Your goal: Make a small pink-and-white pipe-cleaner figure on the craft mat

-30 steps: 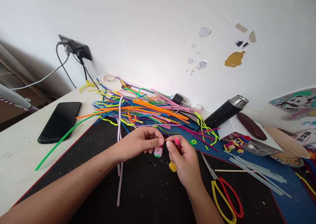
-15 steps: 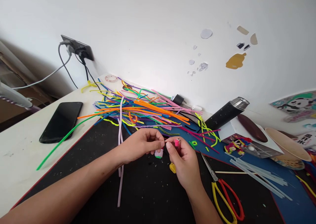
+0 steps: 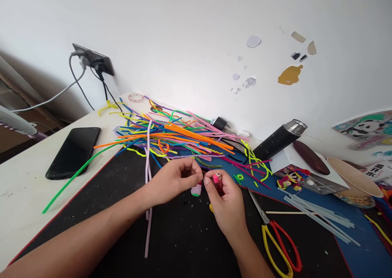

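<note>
My left hand [image 3: 185, 175] is closed in a pinch over the black mat [image 3: 177, 237]. What its fingertips hold is too small to make out. Just below them shows a small lilac pipe-cleaner piece [image 3: 196, 190] with a green end; whether it is gripped or lies on the mat I cannot tell. Close by, almost fingertip to fingertip, my right hand [image 3: 225, 196] is curled around a small pipe-cleaner figure [image 3: 217, 178] with a pink part, mostly hidden by the fingers. Yellow [image 3: 211, 207] peeks out under that palm. Lilac pipe cleaners [image 3: 148, 229] pass beneath my left wrist.
Behind the hands lies a heap of coloured pipe cleaners [image 3: 171, 135]. Scissors [image 3: 275, 237] rest open at right, near pale glue sticks [image 3: 321, 216]. A black flask [image 3: 275, 141] leans by a box [image 3: 312, 175] and a bowl [image 3: 355, 175]. A phone [image 3: 73, 153] lies at left.
The pink part in my right hand has tilted, and less of the yellow shows beneath the palm. Both hands stay close together; the view has shifted slightly.
</note>
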A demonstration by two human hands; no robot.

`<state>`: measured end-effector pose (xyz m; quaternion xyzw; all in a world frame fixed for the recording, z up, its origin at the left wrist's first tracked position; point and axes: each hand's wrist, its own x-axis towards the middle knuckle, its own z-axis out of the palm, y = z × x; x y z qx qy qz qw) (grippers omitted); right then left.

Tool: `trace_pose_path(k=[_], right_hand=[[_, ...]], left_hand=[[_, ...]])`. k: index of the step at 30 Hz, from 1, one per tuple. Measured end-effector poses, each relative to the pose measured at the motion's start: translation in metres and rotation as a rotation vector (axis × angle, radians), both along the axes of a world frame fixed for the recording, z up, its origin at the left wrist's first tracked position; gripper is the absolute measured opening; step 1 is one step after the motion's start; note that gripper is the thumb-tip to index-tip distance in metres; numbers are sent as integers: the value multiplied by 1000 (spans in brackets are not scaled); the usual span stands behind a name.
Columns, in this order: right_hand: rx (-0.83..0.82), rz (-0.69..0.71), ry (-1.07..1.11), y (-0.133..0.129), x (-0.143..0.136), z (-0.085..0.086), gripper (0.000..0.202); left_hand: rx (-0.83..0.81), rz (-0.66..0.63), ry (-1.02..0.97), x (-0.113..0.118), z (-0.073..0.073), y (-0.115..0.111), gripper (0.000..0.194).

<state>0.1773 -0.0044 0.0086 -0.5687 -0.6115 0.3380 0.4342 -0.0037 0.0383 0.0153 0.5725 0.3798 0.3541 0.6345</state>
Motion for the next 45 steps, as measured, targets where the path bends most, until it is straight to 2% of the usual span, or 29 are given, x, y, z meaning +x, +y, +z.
trace_pose_path(k=[27, 45], right_hand=[[42, 2, -39, 0, 1, -5, 16], [73, -4, -120, -2, 1, -3, 9]], left_hand=[[51, 8, 62, 2, 3, -4, 17], [16, -30, 58, 2, -4, -3, 13]])
